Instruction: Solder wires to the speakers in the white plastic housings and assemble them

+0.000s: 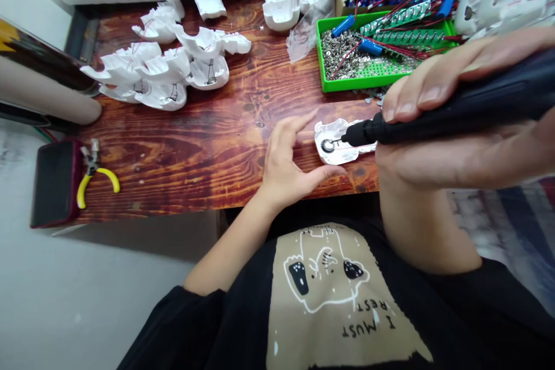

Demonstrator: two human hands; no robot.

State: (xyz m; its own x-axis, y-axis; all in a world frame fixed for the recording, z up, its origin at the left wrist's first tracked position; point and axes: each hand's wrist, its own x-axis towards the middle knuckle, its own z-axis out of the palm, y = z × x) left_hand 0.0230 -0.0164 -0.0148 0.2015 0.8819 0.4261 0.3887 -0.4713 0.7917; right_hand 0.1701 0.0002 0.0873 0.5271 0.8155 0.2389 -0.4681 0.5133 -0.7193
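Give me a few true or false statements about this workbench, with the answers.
1. The right hand holds a black driver. True.
2. The left hand holds the pliers. False: the pliers lie on the table, and the left hand is beside a white part.
3. The green tray is empty. False: it holds small metal parts.
4. The black driver's tip is at a metal ring on the white part. True.
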